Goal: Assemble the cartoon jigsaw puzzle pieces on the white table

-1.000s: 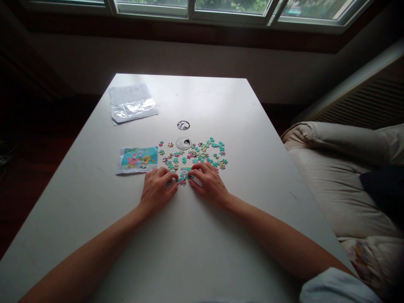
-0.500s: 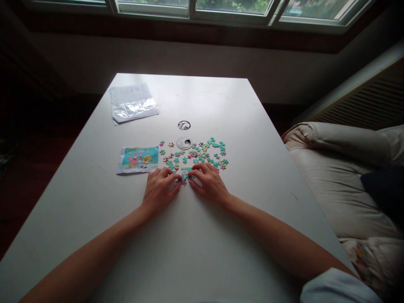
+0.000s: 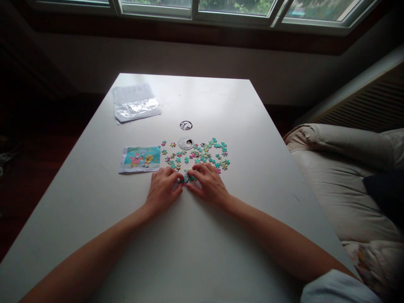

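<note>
A small cluster of joined jigsaw puzzle pieces [image 3: 186,178], mostly teal with some pink, lies on the white table. My left hand [image 3: 165,185] grips its left side, thumb and fingers curled at the edge. From the right, my right hand [image 3: 207,182] presses on the cluster with bent fingers, which cover part of it. Just beyond my hands, many loose puzzle pieces [image 3: 206,155] in green, yellow and pink are spread out. A cartoon picture sheet [image 3: 141,159] rests left of the pieces, near my left hand.
Farther back on the table [image 3: 202,244] are a clear plastic bag with paper [image 3: 137,103] and two round fittings, a nearer disc [image 3: 186,143] and a farther one [image 3: 186,125]. A cushioned sofa [image 3: 337,185] stands along the right side; windows [image 3: 233,6] are ahead.
My hands have come slightly closer together over the cluster, and my right fingers now cover more of its upper part. The loose pieces and picture sheet stay put; the view shifts slightly.
</note>
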The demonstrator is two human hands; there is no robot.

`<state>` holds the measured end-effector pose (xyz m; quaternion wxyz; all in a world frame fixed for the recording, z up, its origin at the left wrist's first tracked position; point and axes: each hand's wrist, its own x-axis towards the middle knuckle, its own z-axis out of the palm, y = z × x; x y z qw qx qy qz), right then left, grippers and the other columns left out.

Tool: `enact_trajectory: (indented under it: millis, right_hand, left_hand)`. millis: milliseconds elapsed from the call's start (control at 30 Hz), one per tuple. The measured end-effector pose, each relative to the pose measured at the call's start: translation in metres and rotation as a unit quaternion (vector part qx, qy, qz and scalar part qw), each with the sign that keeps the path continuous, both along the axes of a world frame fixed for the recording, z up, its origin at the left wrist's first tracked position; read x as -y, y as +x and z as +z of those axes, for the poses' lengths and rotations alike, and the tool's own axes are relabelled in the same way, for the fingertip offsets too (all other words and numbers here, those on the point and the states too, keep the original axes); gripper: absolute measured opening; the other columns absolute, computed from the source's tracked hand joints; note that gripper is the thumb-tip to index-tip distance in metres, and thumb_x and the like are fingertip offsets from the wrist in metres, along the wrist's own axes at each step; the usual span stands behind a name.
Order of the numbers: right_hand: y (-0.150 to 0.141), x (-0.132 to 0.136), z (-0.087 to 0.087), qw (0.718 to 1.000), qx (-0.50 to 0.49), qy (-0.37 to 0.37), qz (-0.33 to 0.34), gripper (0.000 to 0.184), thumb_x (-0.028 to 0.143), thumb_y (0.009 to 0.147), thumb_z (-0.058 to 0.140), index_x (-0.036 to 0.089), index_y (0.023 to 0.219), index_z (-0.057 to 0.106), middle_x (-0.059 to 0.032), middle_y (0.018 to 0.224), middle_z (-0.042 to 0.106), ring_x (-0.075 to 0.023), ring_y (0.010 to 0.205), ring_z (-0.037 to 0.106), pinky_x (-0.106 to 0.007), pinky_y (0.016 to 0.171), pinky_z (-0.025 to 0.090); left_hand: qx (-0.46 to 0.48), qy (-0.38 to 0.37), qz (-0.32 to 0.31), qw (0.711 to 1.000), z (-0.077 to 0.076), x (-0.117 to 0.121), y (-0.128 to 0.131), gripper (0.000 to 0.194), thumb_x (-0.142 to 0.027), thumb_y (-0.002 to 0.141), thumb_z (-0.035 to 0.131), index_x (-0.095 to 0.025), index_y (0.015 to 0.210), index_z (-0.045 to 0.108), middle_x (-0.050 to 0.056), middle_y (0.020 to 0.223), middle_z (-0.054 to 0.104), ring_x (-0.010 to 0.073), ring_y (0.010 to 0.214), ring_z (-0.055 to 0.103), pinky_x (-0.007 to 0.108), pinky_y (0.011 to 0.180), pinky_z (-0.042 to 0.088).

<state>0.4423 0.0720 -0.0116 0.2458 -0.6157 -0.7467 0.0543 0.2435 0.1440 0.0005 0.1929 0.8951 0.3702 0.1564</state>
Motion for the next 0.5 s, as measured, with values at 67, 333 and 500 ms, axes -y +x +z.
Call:
enact_trajectory:
  millis: [67,333,500]
  right_hand:
    - [-0.0007,0.0000,0.0008,1.000,0.002,-0.002,-0.001,0.035,0.041,0.091,0.068,0.025,0.122,0.063,-0.0099,0.121,0.060,-0.0294,0.113,0.050,-0.049,0.101,0.041]
    - [-0.0009,-0.0003,-0.0003,1.000,0.003,-0.003,-0.001,0.034,0.041,0.091,0.068,0.026,0.121,0.064,-0.0094,0.123,0.060,-0.0294,0.115,0.050,-0.049,0.103,0.040]
    - [-0.0004,0.0003,0.0001,1.000,0.003,-0.005,0.000,0.034,0.040,0.091,0.068,0.025,0.121,0.064,-0.0087,0.123,0.060,-0.0290,0.117,0.050,-0.048,0.104,0.039]
  left_hand:
    - [-0.002,-0.004,0.001,1.000,0.0007,-0.0001,0.0004,0.015,-0.024,0.086,0.069,-0.028,0.101,0.068,0.003,0.101,0.061,0.0244,0.103,0.055,0.039,0.089,0.038]
    - [0.019,-0.022,0.002,1.000,0.0039,0.0027,0.0015,0.013,-0.020,0.085,0.066,-0.026,0.097,0.065,0.002,0.099,0.062,0.0236,0.101,0.055,0.039,0.089,0.037]
    - [0.031,-0.042,-0.007,0.999,0.0047,0.0039,-0.0005,0.006,-0.019,0.086,0.066,-0.024,0.089,0.063,-0.001,0.087,0.065,0.0219,0.094,0.056,0.038,0.088,0.036]
